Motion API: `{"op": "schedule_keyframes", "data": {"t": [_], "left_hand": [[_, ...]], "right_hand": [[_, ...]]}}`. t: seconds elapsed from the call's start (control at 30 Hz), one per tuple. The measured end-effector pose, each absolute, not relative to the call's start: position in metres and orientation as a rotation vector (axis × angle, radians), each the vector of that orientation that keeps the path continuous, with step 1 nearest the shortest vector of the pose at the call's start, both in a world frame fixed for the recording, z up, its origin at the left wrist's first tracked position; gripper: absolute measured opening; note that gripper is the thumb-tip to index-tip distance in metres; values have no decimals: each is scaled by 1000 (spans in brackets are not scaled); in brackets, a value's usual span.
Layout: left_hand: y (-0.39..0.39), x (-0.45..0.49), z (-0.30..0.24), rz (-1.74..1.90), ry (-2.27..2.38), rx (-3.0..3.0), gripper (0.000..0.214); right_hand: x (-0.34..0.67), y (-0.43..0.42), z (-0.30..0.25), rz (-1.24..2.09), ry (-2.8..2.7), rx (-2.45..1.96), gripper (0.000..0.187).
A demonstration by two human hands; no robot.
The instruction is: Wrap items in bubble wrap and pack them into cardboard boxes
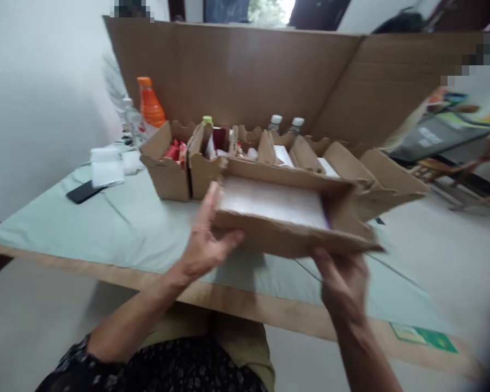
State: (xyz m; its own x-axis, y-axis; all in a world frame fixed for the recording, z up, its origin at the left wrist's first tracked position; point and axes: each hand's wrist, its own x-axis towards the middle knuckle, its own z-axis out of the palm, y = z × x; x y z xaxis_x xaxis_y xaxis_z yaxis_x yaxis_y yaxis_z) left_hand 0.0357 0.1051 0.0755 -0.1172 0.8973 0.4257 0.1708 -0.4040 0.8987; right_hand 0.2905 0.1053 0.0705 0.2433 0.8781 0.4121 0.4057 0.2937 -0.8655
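Observation:
Between my two hands a long, open-topped cardboard box is held above the table, with a flat white item lying inside it. My left hand grips the box's left end, thumb on the near wall and fingers up along the side. Under the lower right part of the box, my right hand is closed on it, thumb toward the near side; some of its fingers are hidden. Just beyond stands a row of similar cardboard boxes, among them one with red packets at the left.
A tall cardboard sheet stands behind the row. An orange bottle and clear bottles are near it. On the pale green cloth lie a black phone and white packets. A green card is at the front right edge.

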Motion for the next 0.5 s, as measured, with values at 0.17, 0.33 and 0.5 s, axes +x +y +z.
{"op": "schedule_keyframes", "data": {"t": [0.17,0.33,0.5], "left_hand": [[66,46,42,1562,1159,1507,93],[20,-18,33,1707,1547,1251,92],[-6,-71,38,1867,1930,1020,98]], "right_hand": [[306,61,49,389,-1357,-1460,65],[223,96,39,759,-1611,-1119,76],[126,153,52,1079,-1866,-777,87]]}}
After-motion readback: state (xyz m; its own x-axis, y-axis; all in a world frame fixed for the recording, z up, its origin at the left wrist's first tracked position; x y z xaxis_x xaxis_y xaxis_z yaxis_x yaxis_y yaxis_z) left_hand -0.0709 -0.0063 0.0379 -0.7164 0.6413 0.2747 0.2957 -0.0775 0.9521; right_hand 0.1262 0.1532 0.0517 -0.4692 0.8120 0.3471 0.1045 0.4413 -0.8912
